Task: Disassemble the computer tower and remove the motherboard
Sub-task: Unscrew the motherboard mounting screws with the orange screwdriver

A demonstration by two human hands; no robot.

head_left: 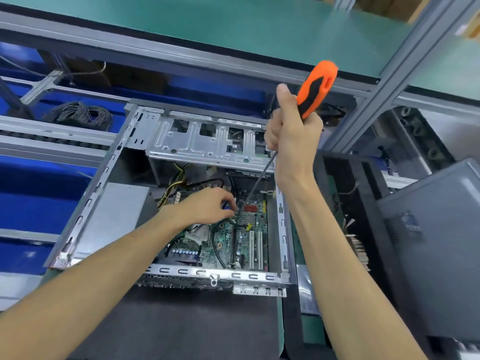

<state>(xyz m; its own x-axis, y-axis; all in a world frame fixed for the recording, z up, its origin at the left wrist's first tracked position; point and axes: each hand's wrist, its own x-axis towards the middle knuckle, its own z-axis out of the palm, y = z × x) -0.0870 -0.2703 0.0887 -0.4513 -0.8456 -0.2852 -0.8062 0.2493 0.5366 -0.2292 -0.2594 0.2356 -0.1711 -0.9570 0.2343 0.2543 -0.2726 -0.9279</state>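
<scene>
In the middle of the table (207,333), open computer tower (166,193) on its side, green motherboard (228,242) flat on its floor. Right hand (291,141) raised above the case, grip wrapped round the orange-and-black screwdriver (315,89), shaft slanting down to the board. Left hand (207,206) low inside, fingertips pinched together by the shaft's tip; anything held too small to tell. Dark case panel (428,242) just right.
</scene>
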